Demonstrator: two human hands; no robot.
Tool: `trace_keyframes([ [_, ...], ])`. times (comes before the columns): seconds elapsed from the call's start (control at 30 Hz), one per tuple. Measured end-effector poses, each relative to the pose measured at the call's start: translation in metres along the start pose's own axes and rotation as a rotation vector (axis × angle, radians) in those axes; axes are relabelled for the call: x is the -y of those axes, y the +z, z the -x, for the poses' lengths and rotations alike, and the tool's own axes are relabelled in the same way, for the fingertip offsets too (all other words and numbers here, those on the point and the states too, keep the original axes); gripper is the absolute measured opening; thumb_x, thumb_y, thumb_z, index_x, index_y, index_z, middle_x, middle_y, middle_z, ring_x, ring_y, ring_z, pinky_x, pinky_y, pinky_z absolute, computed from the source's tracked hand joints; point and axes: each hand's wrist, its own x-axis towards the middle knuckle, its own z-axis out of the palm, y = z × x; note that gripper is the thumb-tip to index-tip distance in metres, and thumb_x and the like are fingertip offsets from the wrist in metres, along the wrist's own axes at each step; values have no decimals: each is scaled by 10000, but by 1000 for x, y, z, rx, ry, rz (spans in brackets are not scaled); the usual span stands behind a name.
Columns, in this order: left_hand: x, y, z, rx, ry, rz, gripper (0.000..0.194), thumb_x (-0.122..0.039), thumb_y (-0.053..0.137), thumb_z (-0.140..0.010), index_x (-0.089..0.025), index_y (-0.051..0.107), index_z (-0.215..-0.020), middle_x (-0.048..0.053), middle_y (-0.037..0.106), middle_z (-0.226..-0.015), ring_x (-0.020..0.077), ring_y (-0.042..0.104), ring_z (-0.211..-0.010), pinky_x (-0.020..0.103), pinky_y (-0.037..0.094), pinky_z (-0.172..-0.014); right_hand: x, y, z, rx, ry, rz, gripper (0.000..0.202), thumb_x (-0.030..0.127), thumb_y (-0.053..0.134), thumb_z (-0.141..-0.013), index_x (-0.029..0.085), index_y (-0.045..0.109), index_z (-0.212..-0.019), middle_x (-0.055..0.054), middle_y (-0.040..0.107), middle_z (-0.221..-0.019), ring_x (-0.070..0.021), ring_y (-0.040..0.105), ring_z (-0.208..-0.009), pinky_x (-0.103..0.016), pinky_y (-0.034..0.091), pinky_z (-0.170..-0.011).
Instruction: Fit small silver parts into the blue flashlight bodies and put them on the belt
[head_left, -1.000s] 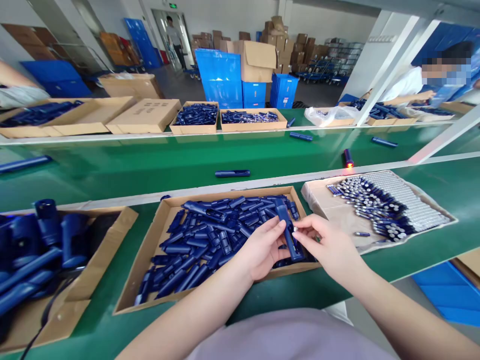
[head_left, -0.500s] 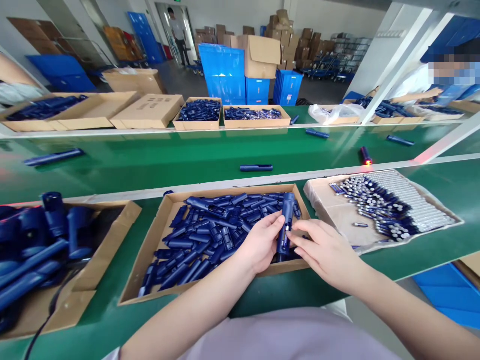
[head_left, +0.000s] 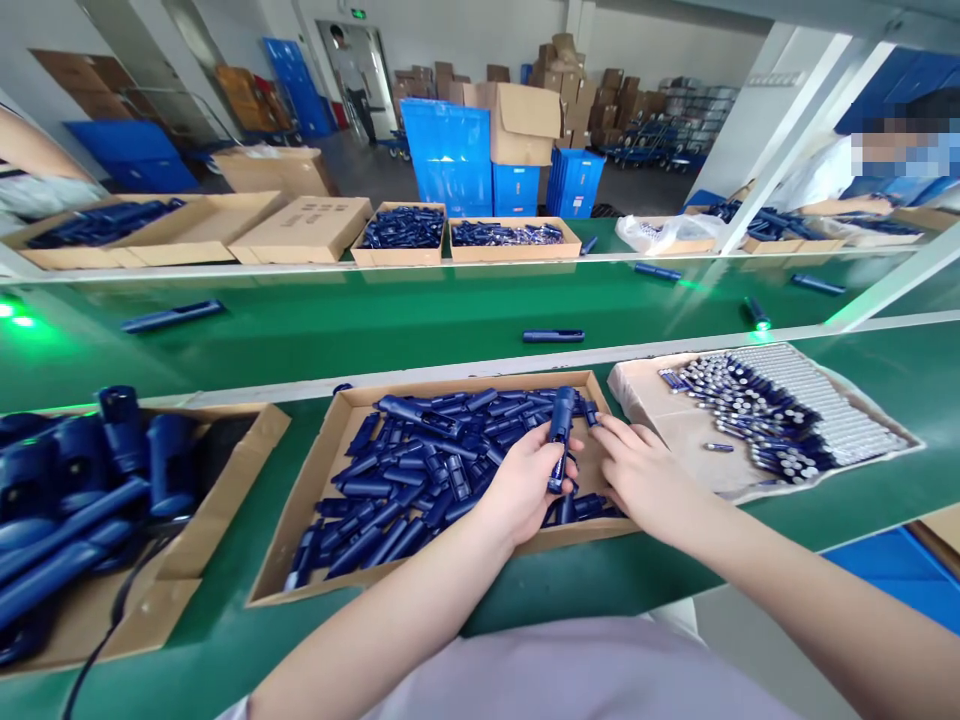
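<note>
My left hand [head_left: 525, 485] is closed around a dark blue flashlight body [head_left: 562, 415], held upright over the right part of a cardboard tray [head_left: 300, 520]. An open slot shows along the flashlight's side. Many small blue plastic covers [head_left: 420, 470] lie heaped in that tray. My right hand [head_left: 637, 465] is just right of the flashlight, fingers stretched out, with fingertips at a small blue cover [head_left: 591, 412] by the tray's right side. Whether the fingers grip that cover is hard to tell.
To the right is a lined tray of batteries [head_left: 780, 420]. A box of larger blue flashlight parts [head_left: 120, 480] with a black cable stands left. Beyond a white rail, a green conveyor belt [head_left: 420, 320] carries several flashlights. Other people work at the far side.
My right hand has left the flashlight and shifted to the tray's right side. My left hand has moved the flashlight slightly left. Flashlights on the belt moved right; the lit one turned from red to green.
</note>
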Motion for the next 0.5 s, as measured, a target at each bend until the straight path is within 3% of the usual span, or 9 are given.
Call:
trace_keyframes([
  [0.13, 1, 1, 1, 28, 35, -8, 221, -176, 594, -762, -171, 608, -983, 50, 623, -982, 44, 481, -572, 162, 366, -467, 7, 11, -1, -1, 46, -4, 154, 137, 564, -829, 96, 700, -888, -188, 559, -1273, -331, 378, -1335, -461, 401, -996],
  [0.23, 1, 2, 1, 38, 43, -24, 238, -177, 590, -764, -171, 605, -1001, 60, 632, -1011, 47, 487, -566, 172, 374, -472, 7, 7, 0, 42, 92, -143, 209, 92, 551, -790, 131, 667, -960, -150, 576, -1236, -317, 395, -1311, -454, 394, -966],
  [0.4, 0, -1, 0, 55, 4, 26, 288, -209, 626, -780, -174, 586, -1063, 61, 646, -959, 70, 533, -589, 181, 406, -499, 6, -12, -3, 235, 172, -464, 189, 53, 501, -790, 183, 635, -821, -57, 647, -873, -213, 571, -954, -396, 382, -854],
  [0.5, 1, -3, -2, 89, -33, 122, 325, -335, 615, -835, -181, 569, -1117, 59, 643, -888, 97, 556, -614, 198, 442, -531, -1, -17, -4, 185, 276, -663, 175, 109, 496, -823, 195, 640, -873, -39, 655, -843, -183, 591, -847, -368, 416, -818],
])
